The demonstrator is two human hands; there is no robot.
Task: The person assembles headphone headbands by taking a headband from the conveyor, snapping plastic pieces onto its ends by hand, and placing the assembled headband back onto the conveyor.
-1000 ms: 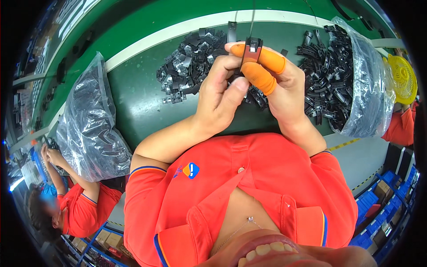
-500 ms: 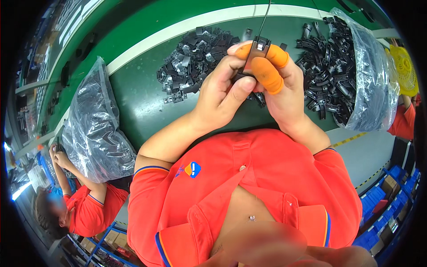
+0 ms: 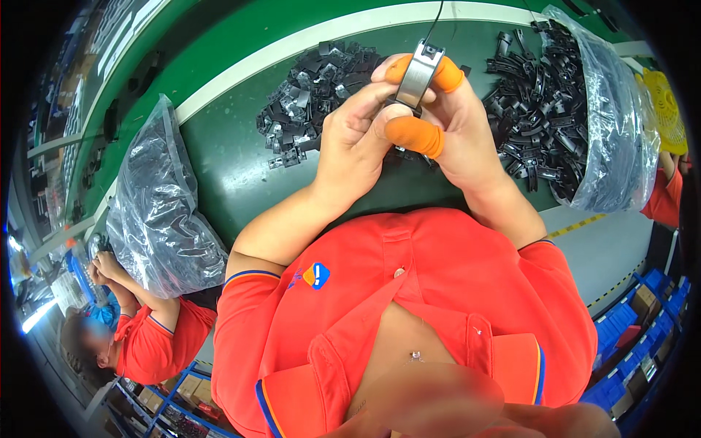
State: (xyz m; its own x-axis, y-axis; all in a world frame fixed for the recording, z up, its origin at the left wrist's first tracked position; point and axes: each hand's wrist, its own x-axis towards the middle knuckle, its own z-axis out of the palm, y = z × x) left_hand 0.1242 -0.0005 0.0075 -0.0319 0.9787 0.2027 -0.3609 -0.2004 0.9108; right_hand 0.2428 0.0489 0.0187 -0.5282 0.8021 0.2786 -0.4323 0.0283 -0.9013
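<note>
While left fingers (image 3: 367,100) hold it low, curved dark part (image 3: 418,79) lies against gripping right fingers (image 3: 448,76).

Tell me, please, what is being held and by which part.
A curved glossy dark piece: upper end in the right hand, lower end in the left hand.

The thumb of the right hand (image 3: 467,135), in its orange finger cot (image 3: 415,137), has slid off the face of the curved black part (image 3: 418,80). Half a second ago I saw it pressed across that face; now it lies below, over the tip of the left hand's (image 3: 350,142) thumb. The face has gone from dark and reddish to a bare grey sheen. Both hands and the part sit higher on my feed, while the co-worker's hands (image 3: 104,264) at left appear lower.
</note>
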